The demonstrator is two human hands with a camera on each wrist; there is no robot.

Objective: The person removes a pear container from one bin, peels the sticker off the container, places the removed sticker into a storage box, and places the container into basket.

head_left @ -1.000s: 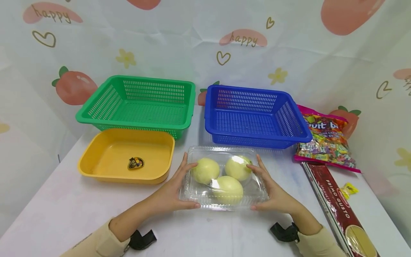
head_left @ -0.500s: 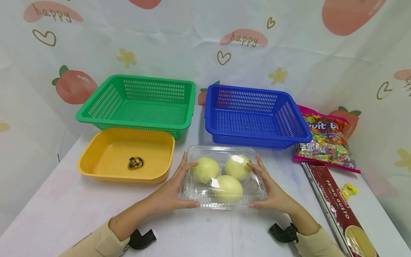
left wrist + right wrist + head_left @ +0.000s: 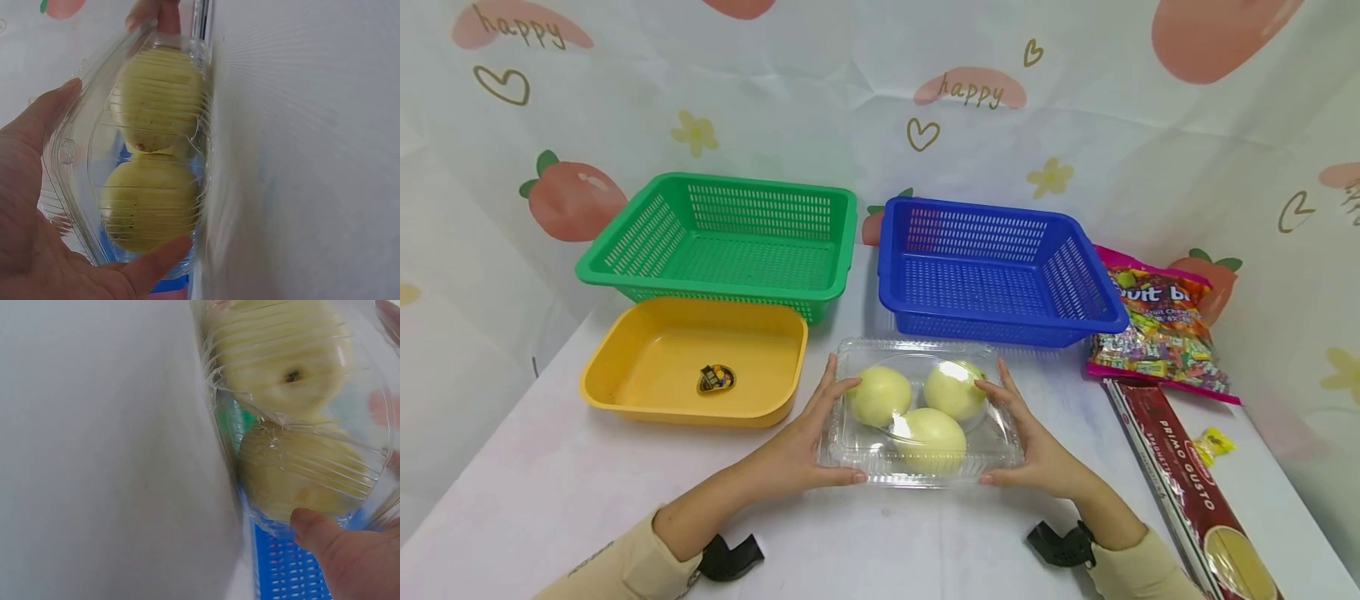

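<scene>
A clear plastic clamshell box (image 3: 865,454) with a ribbed edge lies in front of the blue basket, its lid down. Inside sit three round, pale yellow-green fruits (image 3: 929,440) that look like pears. My left hand (image 3: 801,450) grips the box's left side, with fingers at the lid and thumb at the near edge. From the other side my right hand (image 3: 1045,454) holds it the same way. The left wrist view shows two of the fruits (image 3: 150,203) behind the ribbed plastic. In the right wrist view, one fruit (image 3: 294,375) has a dark hollow.
Behind the box stands a blue basket (image 3: 1000,323), with a green basket (image 3: 730,293) to its left. A yellow tray (image 3: 685,412) holds a small black-and-gold packet (image 3: 717,379). At right lie a candy bag (image 3: 1161,325), a spaghetti packet (image 3: 1187,475) and a yellow wrapped candy (image 3: 1213,444).
The right thumb has shifted slightly left along the near edge of the box. Both hands keep their grip, and the box stays in almost the same place.
</scene>
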